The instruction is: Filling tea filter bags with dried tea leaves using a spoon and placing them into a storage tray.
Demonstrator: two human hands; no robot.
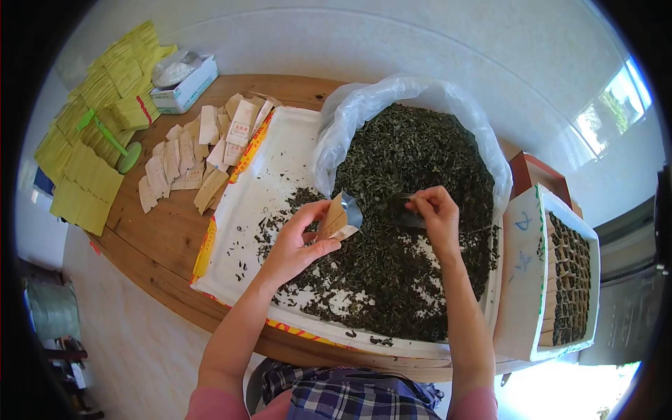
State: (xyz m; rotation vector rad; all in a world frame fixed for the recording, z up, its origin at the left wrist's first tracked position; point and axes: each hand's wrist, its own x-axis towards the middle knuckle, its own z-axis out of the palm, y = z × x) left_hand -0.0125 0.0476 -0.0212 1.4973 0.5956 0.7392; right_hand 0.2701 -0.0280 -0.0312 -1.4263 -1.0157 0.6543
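My left hand (301, 241) is closed around a small tan paper packet (334, 222), whose silvery lined mouth gapes toward the right. Right of it, my right hand (435, 213) has its fingers pinched together over a heap of dark dried leaves (413, 150). A thin piece with a shiny edge shows by those fingertips; against the leaves its kind is hard to make out. The heap spills from a clear plastic bag (325, 150) onto a white foam tray (241, 203) with scattered leaf bits.
Tan packets (185, 157) lie left of the tray on the wooden table (157, 234). Yellow packets (84, 175), a green stand (129, 157) and a white-and-blue box (189, 84) sit beyond. At right stands a foam box (521, 280) packed with leaf-filled packets (568, 280), near a reddish-brown box (539, 175).
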